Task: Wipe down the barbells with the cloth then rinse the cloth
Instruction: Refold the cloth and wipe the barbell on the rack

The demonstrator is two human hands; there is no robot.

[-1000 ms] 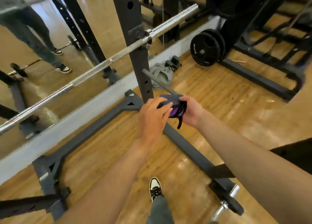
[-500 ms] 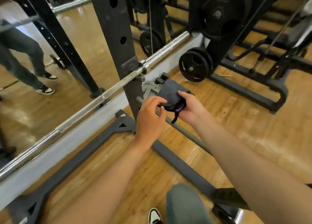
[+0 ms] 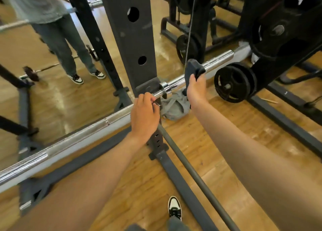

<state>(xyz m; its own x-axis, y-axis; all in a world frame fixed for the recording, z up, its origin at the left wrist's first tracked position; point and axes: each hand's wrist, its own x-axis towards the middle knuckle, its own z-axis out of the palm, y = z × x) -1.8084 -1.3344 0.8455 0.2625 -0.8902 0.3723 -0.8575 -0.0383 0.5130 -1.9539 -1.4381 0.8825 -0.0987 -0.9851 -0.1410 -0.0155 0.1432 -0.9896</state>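
Your right hand grips the dark cloth draped over the barbell sleeve, fingers curled tight, while your left hand curls its fingers at the rack upright.

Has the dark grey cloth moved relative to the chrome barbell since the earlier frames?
Yes. The dark grey cloth, held by the right hand, went up from beside the rack upright onto the chrome barbell sleeve.

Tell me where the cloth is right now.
In the head view, right of centre: the dark cloth is gripped by the right hand against the barbell sleeve, right of the rack upright.
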